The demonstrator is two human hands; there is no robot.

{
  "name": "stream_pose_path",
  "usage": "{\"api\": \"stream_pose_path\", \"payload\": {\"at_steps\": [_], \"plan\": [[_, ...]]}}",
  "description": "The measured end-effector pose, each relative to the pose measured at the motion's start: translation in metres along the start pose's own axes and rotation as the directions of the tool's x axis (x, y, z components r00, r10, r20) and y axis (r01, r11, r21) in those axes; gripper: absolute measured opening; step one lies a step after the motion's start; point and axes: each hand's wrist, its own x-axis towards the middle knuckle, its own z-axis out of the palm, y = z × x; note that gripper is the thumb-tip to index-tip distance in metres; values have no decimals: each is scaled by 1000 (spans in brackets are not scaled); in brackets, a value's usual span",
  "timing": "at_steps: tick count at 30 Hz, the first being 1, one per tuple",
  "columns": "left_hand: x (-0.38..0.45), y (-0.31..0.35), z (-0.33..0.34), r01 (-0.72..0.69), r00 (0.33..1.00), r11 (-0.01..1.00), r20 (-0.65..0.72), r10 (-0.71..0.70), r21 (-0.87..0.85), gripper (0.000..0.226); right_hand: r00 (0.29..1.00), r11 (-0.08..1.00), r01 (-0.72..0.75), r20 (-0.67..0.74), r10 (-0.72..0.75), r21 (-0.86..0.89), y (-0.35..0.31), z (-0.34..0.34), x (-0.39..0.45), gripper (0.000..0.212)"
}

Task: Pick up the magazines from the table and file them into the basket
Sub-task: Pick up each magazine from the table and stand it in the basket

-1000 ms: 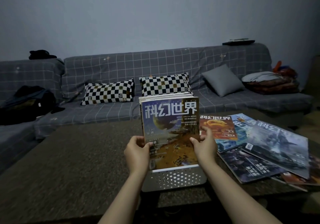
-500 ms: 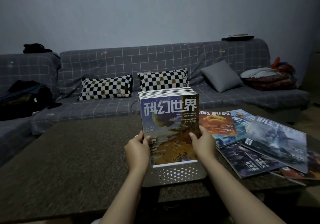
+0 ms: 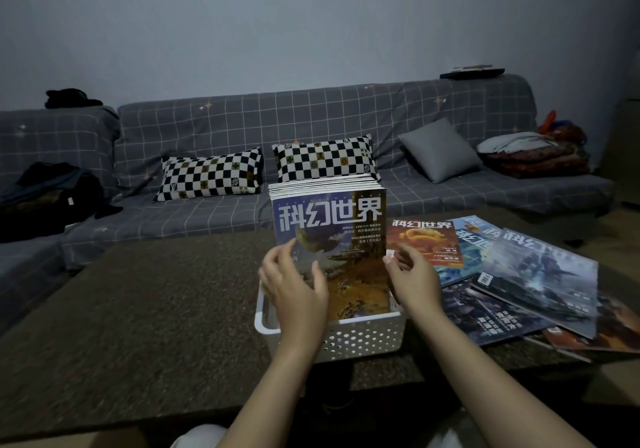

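A white perforated basket (image 3: 360, 338) stands on the dark table (image 3: 145, 316) in front of me. Several magazines stand upright in it; the front magazine (image 3: 346, 236) has a blue and orange cover with white characters. My left hand (image 3: 294, 284) hovers in front of that cover's left side, fingers spread and holding nothing. My right hand (image 3: 412, 277) is at the cover's right edge, fingers apart, no longer gripping it. More magazines (image 3: 526, 274) lie spread flat on the table to the right of the basket, the nearest with an orange cover (image 3: 424, 243).
A grey checked sofa (image 3: 311, 118) runs behind the table with two black-and-white pillows (image 3: 207, 175), a grey cushion (image 3: 438, 149) and folded blankets (image 3: 533, 156). Dark bags (image 3: 45, 194) lie at its left end.
Both hands held the front magazine by its sides as it went down into the basket. Now they have let go and opened. The view has tilted downward.
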Motion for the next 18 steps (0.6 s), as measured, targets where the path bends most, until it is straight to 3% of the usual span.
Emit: {"api": "stream_pose_path", "payload": {"at_steps": [4, 8, 12, 18], "plan": [[-18, 32, 27, -84, 971, 984, 210, 117, -158, 27, 999, 999, 35, -19, -35, -23, 11, -33, 4, 36], [-34, 60, 68, -47, 913, 970, 384, 140, -239, 29, 999, 996, 39, -23, -41, -79, 31, -73, 17, 31], [-46, 80, 121, 25, 823, 983, 562, 82, -181, 39, 1000, 992, 22, 10, -21, -127, 53, -105, 38, 30], [-30, 100, 211, 175, 778, 982, 620, -99, -64, 45, 996, 971, -35, 68, 52, -235, 86, -126, 93, 36]]}}
